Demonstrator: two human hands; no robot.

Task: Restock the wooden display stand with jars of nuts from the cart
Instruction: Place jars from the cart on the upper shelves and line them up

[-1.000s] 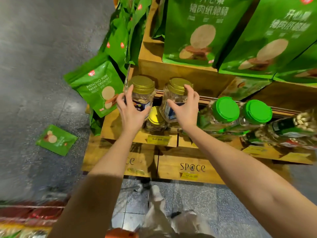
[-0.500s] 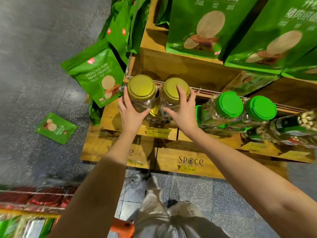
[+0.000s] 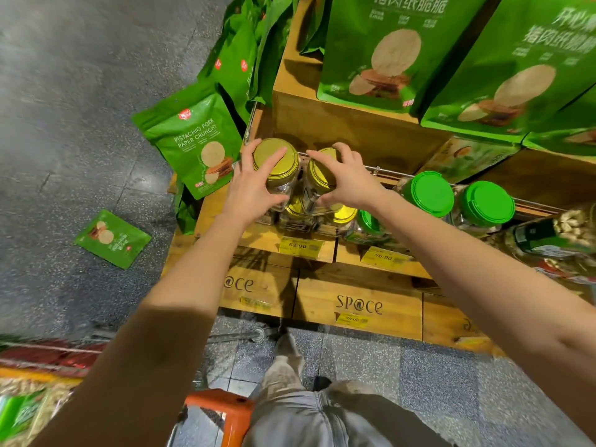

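Placing step: your left hand (image 3: 251, 188) grips the left gold-lidded jar (image 3: 276, 162), your right hand (image 3: 350, 183) the right gold-lidded jar (image 3: 317, 177), both stacked atop lower jars (image 3: 345, 214) on the wooden display stand (image 3: 354, 124). Next, steady them, then release.

Both bare arms stretch forward and down, the left forearm (image 3: 180, 301) and right forearm (image 3: 467, 253) converging until the hands sit close side by side without touching. The left grip (image 3: 250, 188), back of the hand up, wraps the left jar (image 3: 285, 171). Its fingers (image 3: 275, 155) lie over the gold lid and its thumb curls in low against the side. The right grip (image 3: 350, 182) mirrors it on the right jar (image 3: 319, 177), fingers arched and spread over the lid, thumb tucked low toward the other hand. Both wrists run straight, in line with the forearms.
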